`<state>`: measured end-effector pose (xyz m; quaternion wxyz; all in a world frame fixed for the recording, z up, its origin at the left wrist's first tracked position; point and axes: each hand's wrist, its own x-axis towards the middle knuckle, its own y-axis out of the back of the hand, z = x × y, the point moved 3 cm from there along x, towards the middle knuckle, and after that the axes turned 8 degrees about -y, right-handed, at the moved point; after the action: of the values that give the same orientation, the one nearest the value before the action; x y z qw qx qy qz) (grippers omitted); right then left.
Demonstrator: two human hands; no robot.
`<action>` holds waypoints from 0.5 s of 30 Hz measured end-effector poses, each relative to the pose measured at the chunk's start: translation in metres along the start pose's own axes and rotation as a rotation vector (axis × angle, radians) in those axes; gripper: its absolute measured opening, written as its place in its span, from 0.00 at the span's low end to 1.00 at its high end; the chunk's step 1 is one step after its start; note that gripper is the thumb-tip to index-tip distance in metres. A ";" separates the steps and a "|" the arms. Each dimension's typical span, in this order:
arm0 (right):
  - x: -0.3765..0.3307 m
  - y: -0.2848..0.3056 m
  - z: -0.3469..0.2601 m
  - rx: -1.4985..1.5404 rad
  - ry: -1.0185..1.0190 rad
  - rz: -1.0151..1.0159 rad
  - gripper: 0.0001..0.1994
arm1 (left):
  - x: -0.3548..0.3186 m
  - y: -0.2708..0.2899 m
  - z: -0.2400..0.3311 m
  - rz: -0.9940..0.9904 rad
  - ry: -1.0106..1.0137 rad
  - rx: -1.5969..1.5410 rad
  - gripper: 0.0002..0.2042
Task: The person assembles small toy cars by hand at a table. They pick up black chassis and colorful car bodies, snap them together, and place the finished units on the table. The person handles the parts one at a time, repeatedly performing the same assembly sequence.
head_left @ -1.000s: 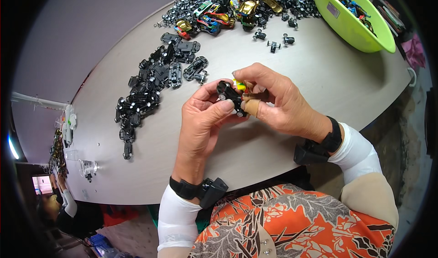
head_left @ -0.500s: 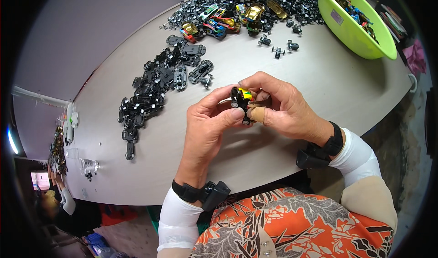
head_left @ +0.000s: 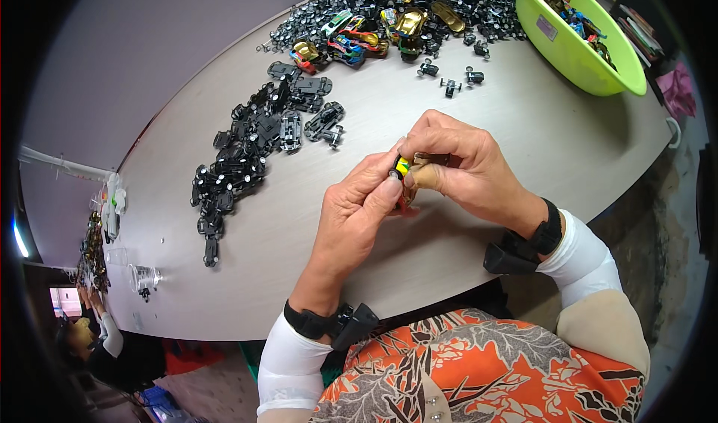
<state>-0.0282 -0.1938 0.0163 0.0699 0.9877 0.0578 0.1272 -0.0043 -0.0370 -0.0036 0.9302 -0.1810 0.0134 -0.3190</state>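
Pale grey counter (head_left: 464,273) underlies the left hand (head_left: 355,206) and right hand (head_left: 475,165), their fingertip grip pinched closed on a small yellow-and-black plastic toy car (head_left: 403,166), seemingly part-assembled, while black plastic chassis (head_left: 290,130) remain bodiless, leftward beyond the grip.

Lit brightly and evenly across the pale tabletop (head_left: 262,288), with soft shadow below the right hand (head_left: 475,165) and green basin (head_left: 572,53). Glinting on a gold car shell (head_left: 410,23), burnt white at the light strip (head_left: 21,241) far left. Bowed toward the rim, blackened in the corners.
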 end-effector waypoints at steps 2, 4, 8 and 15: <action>0.000 0.000 0.000 0.031 -0.039 0.011 0.10 | -0.002 0.000 0.002 -0.038 -0.051 0.154 0.22; -0.001 -0.002 0.001 0.086 -0.070 0.021 0.08 | -0.002 -0.002 0.000 -0.049 -0.092 0.270 0.22; 0.000 -0.005 0.003 0.149 -0.143 0.019 0.06 | -0.003 -0.003 0.000 0.009 -0.165 0.397 0.19; 0.002 -0.001 -0.004 0.045 0.003 -0.066 0.06 | -0.002 0.006 0.010 -0.090 0.104 0.130 0.13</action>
<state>-0.0276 -0.1923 0.0203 0.0516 0.9864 0.0934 0.1250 -0.0009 -0.0277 0.0037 0.9227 -0.1039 0.0328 -0.3697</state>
